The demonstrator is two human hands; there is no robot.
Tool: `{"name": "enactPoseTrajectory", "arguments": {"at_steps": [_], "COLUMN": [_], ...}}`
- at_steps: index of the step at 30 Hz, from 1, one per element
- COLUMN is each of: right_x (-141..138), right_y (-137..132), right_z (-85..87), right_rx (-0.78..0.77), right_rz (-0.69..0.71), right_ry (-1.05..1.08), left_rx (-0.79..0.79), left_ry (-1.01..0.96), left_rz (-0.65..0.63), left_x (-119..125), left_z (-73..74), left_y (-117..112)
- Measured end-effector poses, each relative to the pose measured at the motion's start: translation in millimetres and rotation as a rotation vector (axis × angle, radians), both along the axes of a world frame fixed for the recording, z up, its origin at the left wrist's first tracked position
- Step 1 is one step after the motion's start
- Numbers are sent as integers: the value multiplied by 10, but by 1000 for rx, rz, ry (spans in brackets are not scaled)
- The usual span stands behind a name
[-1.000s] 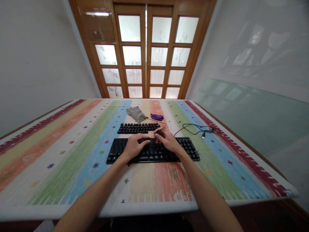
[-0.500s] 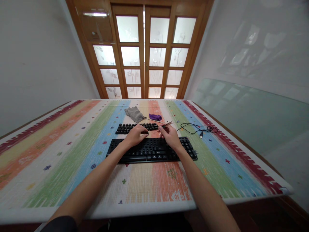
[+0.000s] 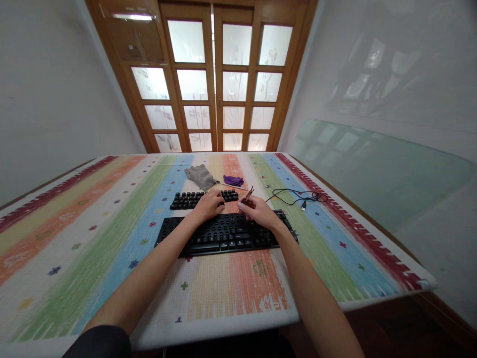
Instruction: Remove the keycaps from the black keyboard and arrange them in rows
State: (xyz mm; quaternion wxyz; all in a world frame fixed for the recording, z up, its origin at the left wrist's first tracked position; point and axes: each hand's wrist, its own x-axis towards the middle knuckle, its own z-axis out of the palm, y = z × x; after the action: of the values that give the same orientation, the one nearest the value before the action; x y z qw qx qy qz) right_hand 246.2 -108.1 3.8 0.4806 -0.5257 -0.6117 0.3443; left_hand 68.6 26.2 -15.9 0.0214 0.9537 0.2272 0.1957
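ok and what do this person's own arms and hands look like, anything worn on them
Both the left hand and the right hand look ungloved, with no watch or bracelet visible at either wrist. A dark, plain-looking sleeve shows on the left arm near the bottom edge; the right arm is bare as far as the picture shows.

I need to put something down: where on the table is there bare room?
Left of the keyboard, out to the table edge; also right of it, this side of the cable. Crowded: the keyboard's far side, with keycaps, glove, purple cloth, left hand and right hand.
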Motion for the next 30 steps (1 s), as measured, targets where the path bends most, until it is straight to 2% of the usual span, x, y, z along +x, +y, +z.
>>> {"name": "enactPoseTrajectory", "arguments": {"at_steps": [5, 15, 24, 27, 30], "right_x": [-8, 44, -36, -146, -219], "right_y": [-38, -76, -53, -68, -77], "right_z": [41, 47, -63, -59, -27], "right_rx": [-45, -104, -135, -119, -40], "right_rz": [15, 148, 246, 296, 315], "right_ry": [-67, -169, -73, -149, -280], "left_rx": [-8, 18, -12, -21, -6], "left_ry": [-8, -13, -27, -37, -31], "left_rz": [5, 6, 4, 18, 30], "left_x": [-22, -58, -73, -81, -92], "left_z": [-27, 1, 13, 1, -10], "left_y": [44, 54, 64, 72, 79]}}
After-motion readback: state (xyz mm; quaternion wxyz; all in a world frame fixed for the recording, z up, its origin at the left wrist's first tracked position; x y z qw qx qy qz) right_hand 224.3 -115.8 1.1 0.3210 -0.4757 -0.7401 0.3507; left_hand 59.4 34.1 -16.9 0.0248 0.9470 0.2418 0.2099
